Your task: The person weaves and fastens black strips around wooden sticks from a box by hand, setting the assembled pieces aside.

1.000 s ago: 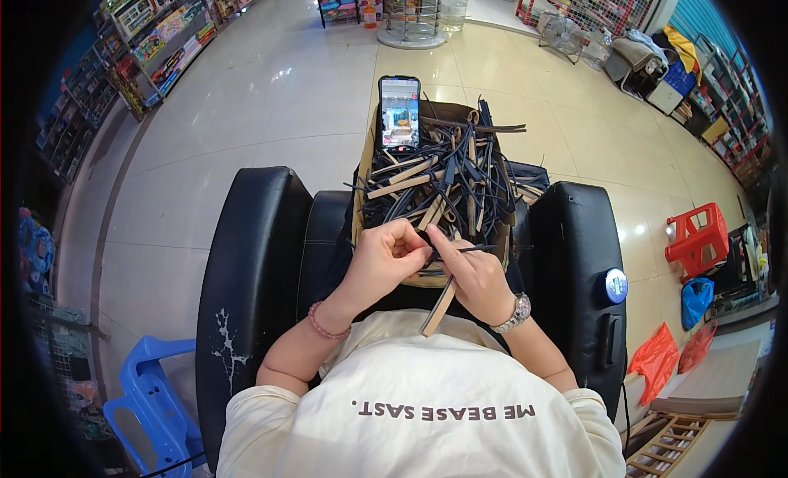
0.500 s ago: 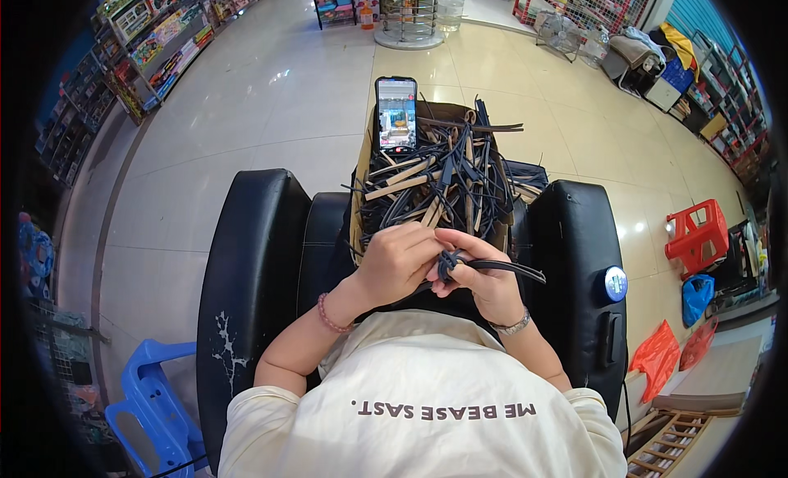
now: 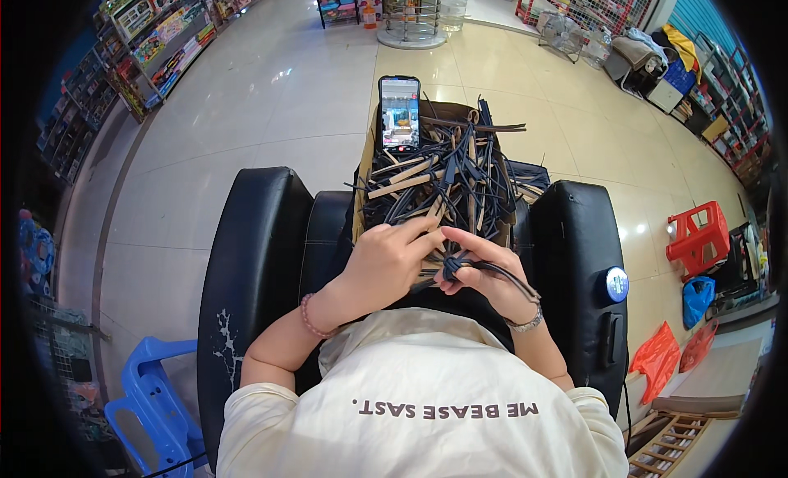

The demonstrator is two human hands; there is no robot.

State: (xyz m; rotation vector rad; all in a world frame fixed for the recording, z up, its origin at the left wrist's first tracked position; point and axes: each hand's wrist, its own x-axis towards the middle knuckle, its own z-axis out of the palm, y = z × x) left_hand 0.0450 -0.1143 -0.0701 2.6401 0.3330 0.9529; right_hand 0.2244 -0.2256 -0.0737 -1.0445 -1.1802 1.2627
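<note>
Over my lap, a knot of dark leather-like strips [image 3: 452, 268] sits in my right hand [image 3: 497, 273], pinched between thumb and fingers. Its loose strip ends trail to the right across that hand, down toward the wrist. My left hand [image 3: 386, 256] is close beside it on the left, its fingers bent together and their tips near the right index fingertip. Whatever those left fingers pinch is too small to make out. Just beyond both hands stands a cardboard box [image 3: 359, 219] heaped with black and tan strips [image 3: 447, 170], many of them knotted.
A phone [image 3: 400, 117] with a lit screen stands upright at the box's far left corner. Black padded armrests [image 3: 246, 256] flank me; a round blue-lidded item [image 3: 612, 285] lies on the right one. A blue plastic chair [image 3: 156, 396] is at left, a red stool [image 3: 698, 241] at right.
My left hand has drawn slightly back to the left, its fingers now further from the knot. The right hand still grips the knot, and the strip ends hang lower over it.
</note>
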